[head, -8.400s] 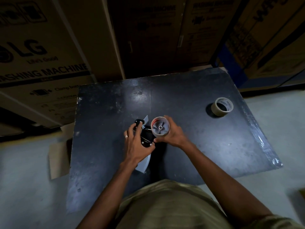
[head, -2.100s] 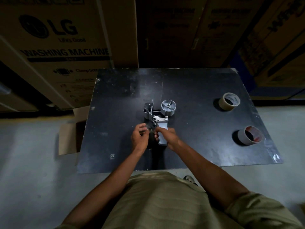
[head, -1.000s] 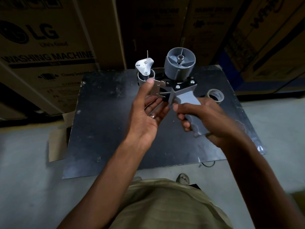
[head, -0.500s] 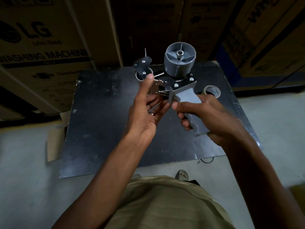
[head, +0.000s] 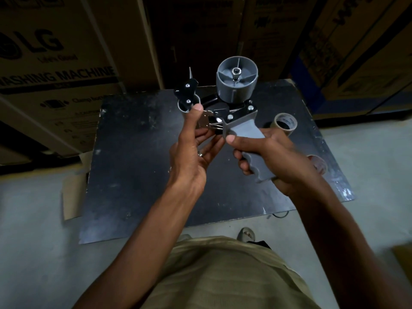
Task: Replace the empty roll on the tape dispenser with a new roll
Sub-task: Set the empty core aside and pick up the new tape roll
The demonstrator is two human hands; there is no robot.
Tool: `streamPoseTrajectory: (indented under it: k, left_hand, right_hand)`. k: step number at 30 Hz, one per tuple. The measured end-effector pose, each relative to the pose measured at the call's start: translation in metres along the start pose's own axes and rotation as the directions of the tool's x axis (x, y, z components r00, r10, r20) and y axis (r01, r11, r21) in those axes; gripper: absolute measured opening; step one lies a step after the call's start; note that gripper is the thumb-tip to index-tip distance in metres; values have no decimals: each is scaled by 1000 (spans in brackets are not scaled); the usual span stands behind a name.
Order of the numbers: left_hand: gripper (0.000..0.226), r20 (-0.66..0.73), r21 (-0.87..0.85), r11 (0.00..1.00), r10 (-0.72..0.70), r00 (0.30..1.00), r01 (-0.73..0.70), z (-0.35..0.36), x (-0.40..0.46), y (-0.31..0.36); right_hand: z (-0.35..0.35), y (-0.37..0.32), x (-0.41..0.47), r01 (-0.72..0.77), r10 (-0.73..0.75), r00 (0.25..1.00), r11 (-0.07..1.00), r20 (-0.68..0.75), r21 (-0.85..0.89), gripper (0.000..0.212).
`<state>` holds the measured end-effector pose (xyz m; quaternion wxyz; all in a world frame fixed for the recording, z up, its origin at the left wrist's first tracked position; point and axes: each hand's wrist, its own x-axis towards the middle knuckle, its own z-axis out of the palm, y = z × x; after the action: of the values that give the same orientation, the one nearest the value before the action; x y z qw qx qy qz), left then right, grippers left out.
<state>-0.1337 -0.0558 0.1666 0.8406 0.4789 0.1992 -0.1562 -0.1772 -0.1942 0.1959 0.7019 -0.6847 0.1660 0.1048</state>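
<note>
I hold the grey tape dispenser [head: 236, 90] up above the black table [head: 138, 152]. Its grey hub stands bare, with no roll on it. My right hand [head: 267, 152] grips the grey pistol handle. My left hand [head: 191, 150] holds the front end, thumb pressed on the small roller by the black blade guard, fingers under the metal plate. The new tan tape roll [head: 285, 123] lies on the table at the right, partly hidden by my right hand. The empty core [head: 318, 163], reddish inside, peeks out behind my right wrist.
Large cardboard appliance boxes [head: 55, 63] stand stacked behind and to the left of the table. A flattened piece of cardboard [head: 71, 192] lies on the pale floor at the table's left edge. My foot [head: 245, 234] shows under the table's near edge.
The dispenser, lying on the table two seconds ago, is now lifted in both hands. Over the last half second it has hardly moved. The empty core went from the hub to the table's right side.
</note>
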Motion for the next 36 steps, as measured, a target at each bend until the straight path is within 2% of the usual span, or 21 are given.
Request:
streamPoseTrajectory:
  k: [3,7,18,23,27,36]
  left_hand:
    - [49,-23,-6,1000,5,1000,-5,-1,3,1]
    - [40,-38,-21,1000,9,999,-10,-2,5,4]
    - [38,-31,-76,997,9,999,-12,-7,7,5]
    - [52,-31,-118,993,-19,999,15,-11,7,3]
    - [52,21,-111,994,0,1000,2,-12,4,-4]
    - [57,50,-54,998,-31,998,34,-23,9,-9]
  right_hand:
    - [5,1,3,-10,10,1000,999,-17,36,30]
    - [10,3,8,-28,30,999,997,-23,75,23]
    - [19,7,16,-16,18,1000,995,-20,99,19]
    - [23,9,19,-23,28,999,993,-39,119,17]
    - [25,10,21,-12,20,999,989,-50,150,13]
    - [27,16,27,10,-5,1000,987,-29,159,11]
